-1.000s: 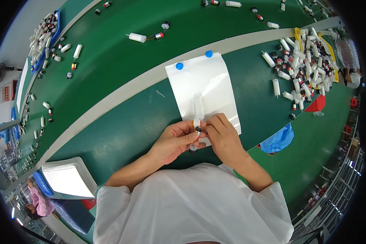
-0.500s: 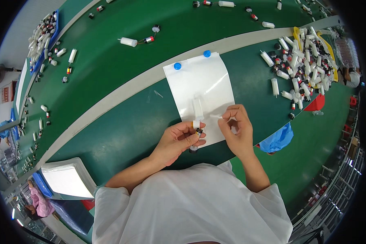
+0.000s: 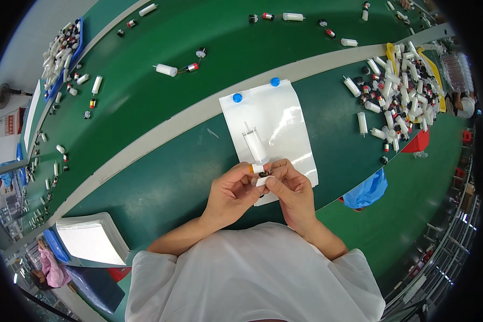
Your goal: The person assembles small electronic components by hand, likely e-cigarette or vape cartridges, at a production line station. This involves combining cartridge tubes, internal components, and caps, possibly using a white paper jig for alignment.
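Note:
My left hand [image 3: 232, 194] is closed around a small assembly above the white glossy sheet. A translucent white cylinder [image 3: 256, 145] with a thin tip stands out from those fingers, pointing away from me. Below it sits a small orange and white part [image 3: 256, 168] with dark pieces beside it, partly hidden by the fingers. My right hand [image 3: 295, 197] meets the left one and pinches a small white strip [image 3: 264, 181] against the assembly. Whether the strip is stuck on cannot be told. Two blue round magnets or pins [image 3: 238, 97] sit on the top edge of the glossy sheet [image 3: 273, 110].
A big heap of similar cylinder assemblies [image 3: 400, 96] lies at the right in a yellow-edged container. More are spread along the green belt [image 3: 145, 80] beyond the pale rail [image 3: 161, 121]. A stack of white sheets [image 3: 91, 236] is at left. A blue bag [image 3: 366, 190] hangs at the right edge.
My right hand has moved left and down to my left hand, bringing the small white strip to the assembly. The cylinder now shows more plainly. Parts on the belt appear slightly shifted with the view.

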Demonstrator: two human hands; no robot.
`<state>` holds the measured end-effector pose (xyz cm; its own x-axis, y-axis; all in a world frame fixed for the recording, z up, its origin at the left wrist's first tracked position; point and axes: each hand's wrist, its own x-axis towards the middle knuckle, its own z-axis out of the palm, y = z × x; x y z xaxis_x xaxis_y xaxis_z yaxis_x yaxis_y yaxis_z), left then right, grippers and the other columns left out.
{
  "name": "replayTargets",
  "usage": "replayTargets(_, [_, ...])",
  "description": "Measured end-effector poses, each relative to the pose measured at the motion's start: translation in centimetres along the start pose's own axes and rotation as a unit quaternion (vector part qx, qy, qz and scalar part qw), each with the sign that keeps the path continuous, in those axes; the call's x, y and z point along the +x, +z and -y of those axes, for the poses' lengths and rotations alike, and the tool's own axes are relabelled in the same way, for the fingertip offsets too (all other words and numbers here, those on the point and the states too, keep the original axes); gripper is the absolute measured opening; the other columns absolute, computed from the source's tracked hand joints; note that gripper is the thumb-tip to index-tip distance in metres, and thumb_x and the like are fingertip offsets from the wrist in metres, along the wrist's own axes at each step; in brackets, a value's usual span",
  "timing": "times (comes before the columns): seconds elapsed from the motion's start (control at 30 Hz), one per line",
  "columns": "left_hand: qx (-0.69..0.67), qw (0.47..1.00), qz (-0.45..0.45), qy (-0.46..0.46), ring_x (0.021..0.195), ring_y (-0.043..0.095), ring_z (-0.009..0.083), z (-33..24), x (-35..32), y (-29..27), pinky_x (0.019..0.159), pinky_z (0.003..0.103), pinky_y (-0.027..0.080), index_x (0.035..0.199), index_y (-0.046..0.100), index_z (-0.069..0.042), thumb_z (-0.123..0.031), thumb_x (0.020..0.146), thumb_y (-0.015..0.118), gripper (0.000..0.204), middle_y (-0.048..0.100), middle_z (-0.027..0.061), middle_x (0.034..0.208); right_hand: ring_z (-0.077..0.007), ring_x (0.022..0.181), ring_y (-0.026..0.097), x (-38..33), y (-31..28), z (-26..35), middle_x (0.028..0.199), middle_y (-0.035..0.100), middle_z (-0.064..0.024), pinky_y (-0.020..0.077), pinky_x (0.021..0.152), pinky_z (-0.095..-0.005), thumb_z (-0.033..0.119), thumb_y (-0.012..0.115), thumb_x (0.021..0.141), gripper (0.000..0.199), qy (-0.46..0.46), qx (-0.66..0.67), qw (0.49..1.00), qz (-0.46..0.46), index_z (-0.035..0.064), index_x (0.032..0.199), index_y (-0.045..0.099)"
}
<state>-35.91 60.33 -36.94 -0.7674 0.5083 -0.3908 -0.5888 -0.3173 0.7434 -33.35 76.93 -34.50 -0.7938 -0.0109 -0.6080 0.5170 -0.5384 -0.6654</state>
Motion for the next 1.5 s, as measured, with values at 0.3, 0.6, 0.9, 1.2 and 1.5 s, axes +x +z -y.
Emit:
replayTargets(0.3, [0.155, 0.972, 0.173, 0.033, 0.101, 0.065, 0.0214, -1.7, 1.4, -2.2, 0.090, 0.036, 0.051, 0.097, 0.068, -0.001, 0.005, 0.084, 0.073, 0.015, 0.068, 0.0121, 0.112, -0.0096, 0.066, 0.058, 1.2, -2.1, 0.6, 0.079, 0.061, -0.0012, 0.0502, 0.063, -0.0249, 0.002, 0.083, 0.076, 0.023, 0.025, -0.208, 0.977, 0.036, 0.0024, 0.084, 0.061])
replayTargets(0.6, [0.727, 0.612, -0.311, 0.016, 0.101, 0.064, 0.0313, -8.1, 5.0, -13.5, 0.086, 0.044, 0.048, 0.114, 0.057, -0.005, 0.004, 0.072, 0.076, 0.046, 0.066, 0.0095, 0.107, -0.0155, 0.073, 0.055, 1.8, -7.0, 1.7, 0.089, 0.058, -0.0073, 0.0439, 0.063, -0.0253, -0.007, 0.070, 0.080, 0.017, -0.212, -0.463, 0.860, -0.022, 0.0003, 0.095, 0.065])
replayTargets(0.9, [0.778, 0.544, -0.197, 0.244, 0.115, 0.057, 0.0384, -8.3, 13.5, -21.5, 0.096, 0.048, 0.044, 0.112, 0.063, -0.004, 0.006, 0.077, 0.065, 0.036, 0.061, 0.0190, 0.127, -0.0324, 0.098, 0.057, 1.9, -6.7, 2.5, 0.108, 0.056, -0.0150, 0.0538, 0.077, -0.0390, -0.006, 0.074, 0.069, 0.041, -0.272, -0.661, 0.697, 0.060, -0.0010, 0.110, 0.067])
replayTargets(1.2, [0.169, 0.984, 0.048, 0.030, 0.106, 0.066, 0.0244, -7.0, 11.4, -5.0, 0.092, 0.036, 0.049, 0.114, 0.046, -0.002, -0.014, 0.103, 0.050, 0.016, 0.070, 0.0169, 0.103, -0.0288, 0.101, 0.057, 1.8, -7.9, 2.4, 0.112, 0.058, -0.0105, 0.0508, 0.079, -0.0372, 0.002, 0.072, 0.074, 0.044, -0.288, -0.677, 0.677, 0.006, 0.0027, 0.117, 0.066])
replayTargets(1.5, [0.127, 0.988, 0.071, -0.045, 0.124, 0.057, 0.0276, 0.9, 9.1, -0.4, 0.100, 0.039, 0.049, 0.131, 0.035, -0.002, -0.017, 0.105, 0.046, 0.032, 0.060, 0.0228, 0.131, -0.0285, 0.112, 0.055, 1.2, -7.8, 1.8, 0.116, 0.057, -0.0123, 0.0448, 0.090, -0.0392, 0.006, 0.060, 0.079, 0.038, -0.335, -0.740, 0.571, 0.119, -0.0064, 0.115, 0.062])
